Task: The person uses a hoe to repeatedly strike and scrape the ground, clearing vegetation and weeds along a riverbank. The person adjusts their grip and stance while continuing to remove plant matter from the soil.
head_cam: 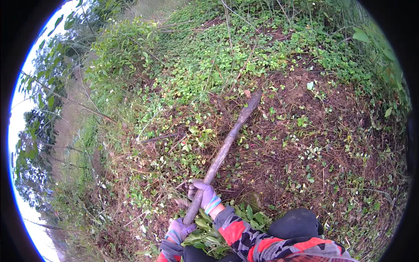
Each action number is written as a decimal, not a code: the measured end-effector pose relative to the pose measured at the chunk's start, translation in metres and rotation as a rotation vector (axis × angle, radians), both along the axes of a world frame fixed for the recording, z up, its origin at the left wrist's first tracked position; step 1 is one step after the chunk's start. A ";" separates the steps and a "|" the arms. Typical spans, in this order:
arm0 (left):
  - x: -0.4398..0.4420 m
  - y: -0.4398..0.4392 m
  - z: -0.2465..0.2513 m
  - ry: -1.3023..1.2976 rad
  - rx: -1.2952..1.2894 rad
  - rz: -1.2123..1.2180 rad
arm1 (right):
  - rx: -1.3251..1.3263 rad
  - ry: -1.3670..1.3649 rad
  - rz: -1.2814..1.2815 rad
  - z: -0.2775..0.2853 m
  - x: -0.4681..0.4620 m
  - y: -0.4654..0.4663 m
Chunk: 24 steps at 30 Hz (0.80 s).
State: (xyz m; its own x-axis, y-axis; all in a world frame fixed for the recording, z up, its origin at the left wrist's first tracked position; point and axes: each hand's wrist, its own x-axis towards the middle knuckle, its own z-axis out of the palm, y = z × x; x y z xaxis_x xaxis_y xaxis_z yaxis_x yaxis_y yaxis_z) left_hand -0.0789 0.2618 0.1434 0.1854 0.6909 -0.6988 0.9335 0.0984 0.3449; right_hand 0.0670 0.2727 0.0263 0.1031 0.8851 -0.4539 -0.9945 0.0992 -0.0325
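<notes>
A long, worn wooden tool handle [226, 149] runs slantwise up and away from me. Its far end widens and darkens, resting low at the border of bare soil and green ground cover. Any tool head there is hidden from view. My right hand [207, 194], in a light purple glove with a striped cuff, grips the handle a short way up. Lower down, my left hand [179, 229], gloved alike, is closed around the butt end. Broad green leaves [209, 234] lie right beside both hands, close to my body.
Brown soil [294, 137] with roots and scattered sprigs spreads to the right. Dense low green plants [206, 62] cover the ground beyond. A thin bare branch [88, 109] juts in at left, before trees. My dark-clad knee [296, 224] shows at the bottom.
</notes>
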 end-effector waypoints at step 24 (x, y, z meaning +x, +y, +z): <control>0.365 -0.007 0.165 -1.016 0.641 -0.617 | 0.348 -1.332 -0.644 0.371 0.339 -0.111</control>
State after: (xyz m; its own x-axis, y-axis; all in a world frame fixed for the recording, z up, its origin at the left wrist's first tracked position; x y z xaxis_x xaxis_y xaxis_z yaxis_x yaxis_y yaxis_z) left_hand 0.2856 0.2548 0.3086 0.8198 0.4580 0.3439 0.0727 -0.6788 0.7307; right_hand 0.4062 0.1620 0.3975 0.6553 0.5707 0.4948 -0.0453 0.6835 -0.7285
